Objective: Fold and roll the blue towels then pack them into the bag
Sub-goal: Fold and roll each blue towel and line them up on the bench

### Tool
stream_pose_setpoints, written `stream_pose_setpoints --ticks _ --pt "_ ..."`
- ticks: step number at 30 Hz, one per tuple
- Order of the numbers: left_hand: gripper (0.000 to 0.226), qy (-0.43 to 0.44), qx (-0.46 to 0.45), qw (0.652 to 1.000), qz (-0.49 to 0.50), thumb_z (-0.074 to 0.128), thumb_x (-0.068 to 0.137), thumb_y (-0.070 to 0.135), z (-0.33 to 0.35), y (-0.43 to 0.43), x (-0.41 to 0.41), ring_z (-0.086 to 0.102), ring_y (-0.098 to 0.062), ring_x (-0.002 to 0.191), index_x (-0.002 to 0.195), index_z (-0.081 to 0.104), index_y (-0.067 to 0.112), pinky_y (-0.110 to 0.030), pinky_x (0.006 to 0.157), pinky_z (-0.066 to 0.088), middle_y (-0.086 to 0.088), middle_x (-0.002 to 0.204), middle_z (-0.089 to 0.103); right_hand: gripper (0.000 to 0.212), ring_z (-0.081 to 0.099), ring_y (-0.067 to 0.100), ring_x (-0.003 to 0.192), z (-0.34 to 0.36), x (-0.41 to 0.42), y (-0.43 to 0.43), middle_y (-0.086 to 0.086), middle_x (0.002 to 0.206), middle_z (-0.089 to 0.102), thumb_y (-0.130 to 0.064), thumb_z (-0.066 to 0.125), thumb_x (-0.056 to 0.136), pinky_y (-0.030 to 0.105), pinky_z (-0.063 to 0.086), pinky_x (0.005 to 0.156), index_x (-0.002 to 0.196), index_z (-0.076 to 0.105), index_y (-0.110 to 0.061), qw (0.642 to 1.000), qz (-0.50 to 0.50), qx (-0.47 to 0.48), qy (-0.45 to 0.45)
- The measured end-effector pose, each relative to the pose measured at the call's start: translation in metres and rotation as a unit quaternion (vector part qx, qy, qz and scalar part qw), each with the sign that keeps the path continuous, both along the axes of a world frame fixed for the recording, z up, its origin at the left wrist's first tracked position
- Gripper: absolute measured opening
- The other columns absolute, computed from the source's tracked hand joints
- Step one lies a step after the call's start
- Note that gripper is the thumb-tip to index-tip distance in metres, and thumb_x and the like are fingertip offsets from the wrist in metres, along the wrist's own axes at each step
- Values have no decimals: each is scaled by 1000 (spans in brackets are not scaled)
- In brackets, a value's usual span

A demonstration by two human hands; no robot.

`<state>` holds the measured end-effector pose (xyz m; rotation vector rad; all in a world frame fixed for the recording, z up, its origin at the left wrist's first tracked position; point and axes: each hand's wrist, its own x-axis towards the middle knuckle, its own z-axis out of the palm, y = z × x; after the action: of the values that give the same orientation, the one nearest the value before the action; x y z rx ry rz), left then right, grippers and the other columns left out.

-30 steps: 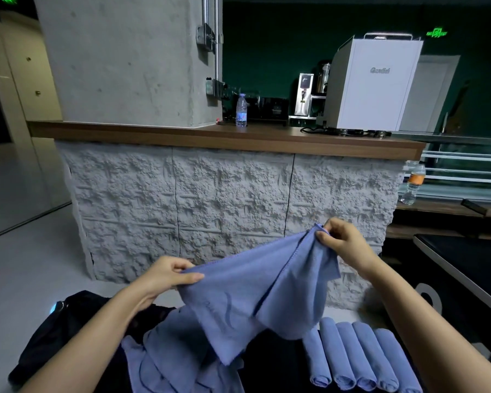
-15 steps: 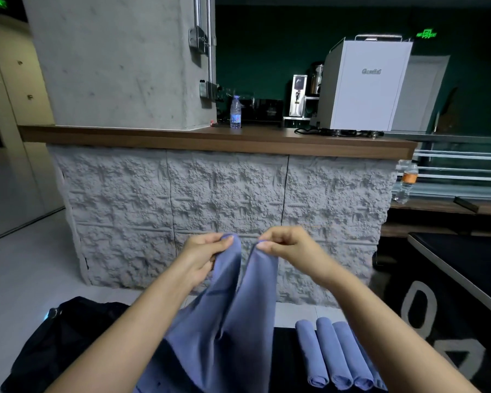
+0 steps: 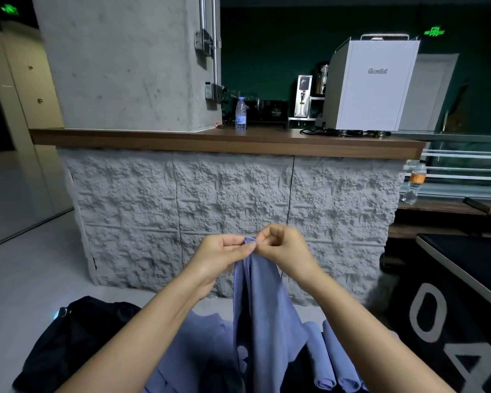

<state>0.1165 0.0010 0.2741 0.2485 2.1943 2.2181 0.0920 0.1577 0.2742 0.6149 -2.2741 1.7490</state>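
Pinching blue towel (image 3: 262, 307) top corners together | left hand (image 3: 224, 252), right hand (image 3: 285, 246) raised, fingertips meeting | towel hanging down

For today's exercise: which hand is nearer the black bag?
Left. Both pinch the blue towel; the left hand is above-right of the black bag, the right hand farther right.

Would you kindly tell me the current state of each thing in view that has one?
Held towel: hanging, doubled, top corners pinched together
Left hand: pinching the towel's top
Right hand: pinching the towel's top
Rolled towels: rolled, side by side
Loose towels: unfolded, heaped
Black bag: slumped, opening unclear
Water bottle: upright, capped
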Motion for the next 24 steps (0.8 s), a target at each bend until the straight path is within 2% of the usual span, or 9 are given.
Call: stream_pose_setpoints --ticks 3,6,9,11,13,15,18,21,24 --pt "14 14 14 999 34 67 83 7 5 0 -7 63 -18 93 96 71 9 -32 85 46 -12 99 72 12 38 12 57 -1 5 8 0 58 50 -10 67 86 20 27 51 76 61 -13 995 83 -53 -7" --pt "13 10 64 996 57 60 88 5 19 -7 -22 62 -16 86 98 66 7 -28 82 50 -6 93 70 15 45 7 59 -18 7 24 -6 62 54 -13 67 87 18 34 55 74 59 -12 983 167 -20 -71" --pt "11 11 102 990 96 54 91 6 36 -23 -44 58 -14 77 98 64 6 -24 71 48 -2 85 65 22 49 9 67 -54 0 49 -4 70 57 -26 75 80 27 40 62 73 62 -9 971 161 128 -120" --pt "15 12 106 987 122 49 95 7 44 -40 -57 58 -11 72 89 63 9 -21 63 48 -2 83 64 31 43 7 61 -74 -6 72 -4 63 49 -36 76 77 27 33 57 65 55 -17 950 115 277 -84" --pt "20 19 80 987 141 46 96 7 45 -58 -69 59 -12 75 86 63 11 -21 63 49 -4 87 64 32 46 11 63 -82 -9 94 -1 67 50 -46 71 79 27 29 57 69 53 -21 899 53 434 -31" --pt "23 28 31 986 162 44 97 6 37 -73 -79 56 -14 76 85 63 13 -22 67 45 -4 85 63 30 52 15 76 -85 -12 112 -3 79 55 -49 60 87 24 30 62 82 53 -20 870 30 492 24" --pt "24 27 -6 978 206 42 98 4 14 -91 -88 55 -8 63 86 63 8 -18 58 43 2 67 63 33 48 9 95 -82 -21 127 -8 101 54 -51 42 94 25 35 79 84 54 -22 905 2 411 109" --pt "27 -4 -15 974 225 41 98 3 -8 -104 -87 51 -11 56 84 62 9 -22 54 38 3 57 61 26 38 16 114 -74 -36 137 -4 131 51 -39 59 90 30 32 91 74 66 -19 901 -87 382 184" --pt "25 -11 -3 972 235 40 98 1 -20 -114 -86 47 -16 68 87 62 5 -26 65 38 -6 74 57 9 50 -2 95 -58 -39 136 -3 110 66 -25 75 79 28 36 83 72 74 -19 919 -134 343 140"
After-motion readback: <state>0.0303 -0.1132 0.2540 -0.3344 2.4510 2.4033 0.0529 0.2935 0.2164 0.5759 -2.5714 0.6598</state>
